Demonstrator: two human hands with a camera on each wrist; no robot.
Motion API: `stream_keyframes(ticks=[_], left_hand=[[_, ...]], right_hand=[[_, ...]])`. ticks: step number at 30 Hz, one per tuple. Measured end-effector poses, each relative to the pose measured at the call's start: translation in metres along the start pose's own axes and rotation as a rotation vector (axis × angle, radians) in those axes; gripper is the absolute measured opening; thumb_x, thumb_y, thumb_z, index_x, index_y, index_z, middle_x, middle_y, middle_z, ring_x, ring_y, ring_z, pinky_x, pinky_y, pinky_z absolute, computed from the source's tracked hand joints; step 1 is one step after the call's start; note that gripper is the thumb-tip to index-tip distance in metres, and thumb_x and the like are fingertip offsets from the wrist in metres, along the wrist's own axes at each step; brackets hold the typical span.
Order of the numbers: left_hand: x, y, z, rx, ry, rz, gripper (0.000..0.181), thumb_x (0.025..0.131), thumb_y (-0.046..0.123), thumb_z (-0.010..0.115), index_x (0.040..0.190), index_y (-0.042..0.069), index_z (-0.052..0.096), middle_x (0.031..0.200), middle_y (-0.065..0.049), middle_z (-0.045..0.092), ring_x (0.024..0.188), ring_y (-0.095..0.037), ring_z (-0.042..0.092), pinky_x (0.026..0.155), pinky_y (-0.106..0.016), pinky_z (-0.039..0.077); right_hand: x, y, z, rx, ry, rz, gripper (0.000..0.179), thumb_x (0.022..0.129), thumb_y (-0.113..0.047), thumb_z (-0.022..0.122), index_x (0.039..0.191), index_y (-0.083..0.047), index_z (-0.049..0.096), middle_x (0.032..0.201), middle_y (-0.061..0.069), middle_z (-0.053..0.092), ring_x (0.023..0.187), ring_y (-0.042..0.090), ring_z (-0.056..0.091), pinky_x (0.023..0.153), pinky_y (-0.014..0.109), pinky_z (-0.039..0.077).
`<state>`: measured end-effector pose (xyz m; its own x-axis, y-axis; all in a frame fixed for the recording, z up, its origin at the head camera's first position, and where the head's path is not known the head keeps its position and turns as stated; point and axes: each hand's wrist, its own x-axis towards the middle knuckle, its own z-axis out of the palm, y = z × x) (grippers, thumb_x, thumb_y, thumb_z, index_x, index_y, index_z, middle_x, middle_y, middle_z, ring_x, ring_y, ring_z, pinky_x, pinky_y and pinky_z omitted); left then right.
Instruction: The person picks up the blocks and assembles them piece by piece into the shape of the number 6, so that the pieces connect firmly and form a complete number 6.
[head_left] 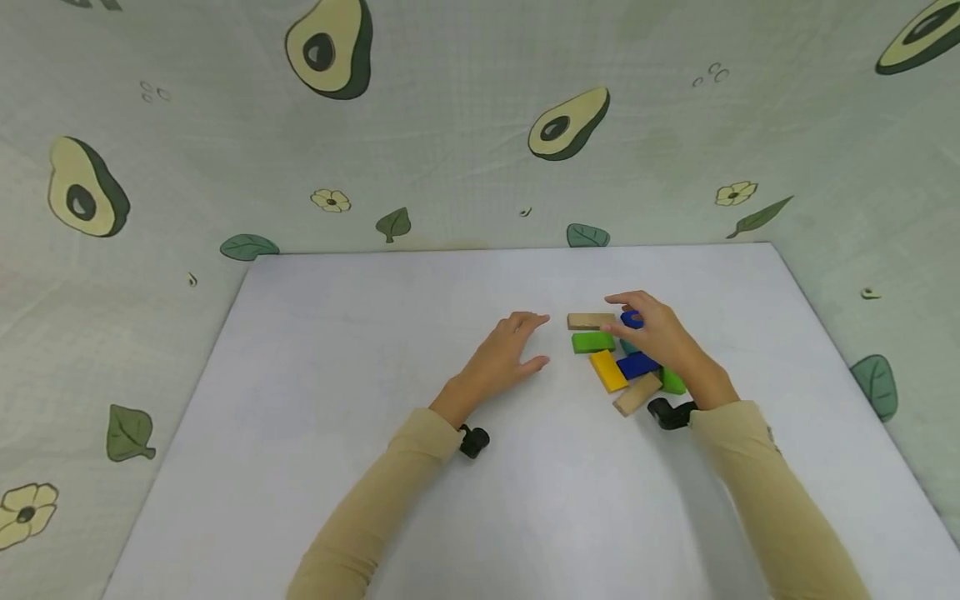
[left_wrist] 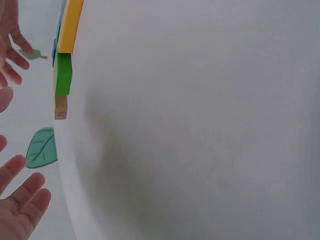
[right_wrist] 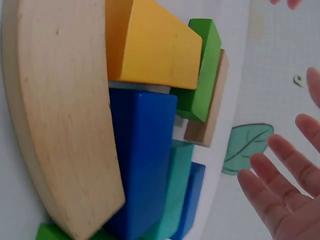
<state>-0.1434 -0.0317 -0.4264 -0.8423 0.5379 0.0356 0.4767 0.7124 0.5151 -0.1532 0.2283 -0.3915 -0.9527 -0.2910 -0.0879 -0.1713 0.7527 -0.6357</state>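
Observation:
My left hand [head_left: 501,357] hovers over the white table, left of a group of coloured blocks, its fingers parted and nothing in its grasp. Above the right part of the group is my right hand [head_left: 658,335]; the right wrist view shows its fingers [right_wrist: 287,177] spread and holding nothing. At the back left of the group lie a plain wooden block [head_left: 587,322] and a green block [head_left: 592,342]. A yellow block [head_left: 608,372], a blue block [head_left: 636,365] and another wooden block [head_left: 637,394] lie nearer. My right hand partly covers a teal block [right_wrist: 175,185] and a second blue block [head_left: 632,317].
A second green block [head_left: 672,382] lies at the group's right front, beneath the right wrist. The white table [head_left: 337,350] extends around the blocks, and a cloth with avocado prints [head_left: 450,125] hangs behind it. Each wrist carries a small black camera [head_left: 474,442].

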Motion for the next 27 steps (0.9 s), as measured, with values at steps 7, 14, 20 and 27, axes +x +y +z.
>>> stream_keyframes(ticks=[7,14,20,27], left_hand=[[0.02,0.001,0.019,-0.315,-0.044,-0.125,0.053,0.088,0.027,0.064,0.136,0.018,0.044,0.133,-0.003,0.047,0.121,-0.018,0.048,0.102,-0.031,0.039],[0.04,0.006,0.034,-0.388,-0.034,-0.137,0.046,0.086,0.023,0.066,0.128,0.013,0.051,0.126,-0.004,0.053,0.115,-0.017,0.052,0.097,-0.027,0.042],[0.053,0.014,0.043,-0.322,-0.031,-0.151,0.039,0.086,0.019,0.066,0.123,0.012,0.055,0.12,-0.003,0.057,0.109,-0.015,0.053,0.095,-0.025,0.042],[0.063,0.02,0.049,-0.093,-0.037,-0.155,0.034,0.087,0.028,0.064,0.118,0.017,0.059,0.113,0.002,0.059,0.099,-0.013,0.049,0.09,-0.029,0.042]], right_hand=[[0.012,0.017,0.011,0.073,0.011,0.015,0.045,0.093,-0.018,0.056,0.133,-0.001,0.044,0.136,0.023,0.042,0.123,0.04,0.041,0.101,0.053,0.036],[0.022,0.024,0.018,0.064,0.0,0.077,0.04,0.094,-0.017,0.054,0.131,-0.005,0.047,0.134,0.02,0.048,0.123,0.038,0.042,0.103,0.053,0.032],[0.028,0.026,0.02,0.036,-0.008,0.099,0.037,0.093,-0.012,0.053,0.129,-0.002,0.05,0.131,0.022,0.049,0.119,0.037,0.045,0.102,0.053,0.034],[0.036,0.027,0.02,-0.024,-0.035,0.102,0.035,0.092,-0.007,0.052,0.127,0.001,0.053,0.124,0.023,0.051,0.109,0.035,0.047,0.099,0.051,0.037]])
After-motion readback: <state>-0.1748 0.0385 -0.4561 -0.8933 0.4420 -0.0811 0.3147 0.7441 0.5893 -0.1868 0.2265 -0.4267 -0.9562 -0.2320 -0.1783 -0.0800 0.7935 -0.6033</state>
